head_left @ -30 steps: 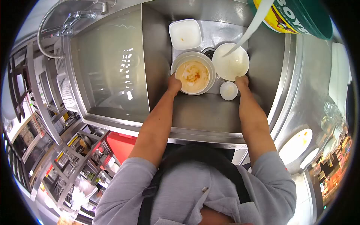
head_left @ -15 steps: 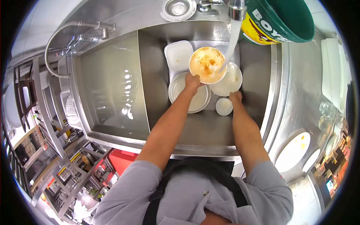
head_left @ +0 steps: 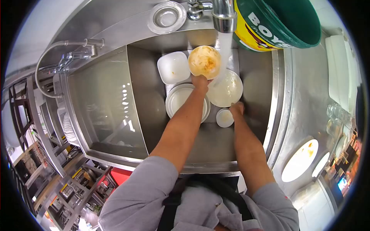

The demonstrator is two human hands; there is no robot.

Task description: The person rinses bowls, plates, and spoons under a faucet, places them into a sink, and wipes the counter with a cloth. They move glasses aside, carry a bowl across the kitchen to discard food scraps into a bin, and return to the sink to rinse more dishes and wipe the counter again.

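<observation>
My left hand point(head_left: 200, 82) is closed on the near rim of a white bowl point(head_left: 200, 61) smeared with orange-brown residue. The bowl is beside the stream from the faucet point(head_left: 224, 17). My right hand point(head_left: 237, 109) has its fingers closed at the near edge of a wet white plate point(head_left: 230, 90), under the falling water. Close by that hand is a small white dish point(head_left: 224, 118). Below my left forearm lie stacked round plates point(head_left: 178, 101), partly hidden. A square white dish point(head_left: 172, 68) sits to the left of the bowl.
A water-filled basin point(head_left: 104, 104) adjoins on the left, past a metal divider. A green and yellow bucket point(head_left: 266, 29) stands at the back right corner. Along the back ledge is a sink strainer point(head_left: 166, 17). A stained oval plate point(head_left: 300, 161) lies on the right counter.
The bowl has moved out of the water stream, and the orange liquid in it has drained down to smears. Water now falls beside it onto the plate. The whole view has shifted slightly.
</observation>
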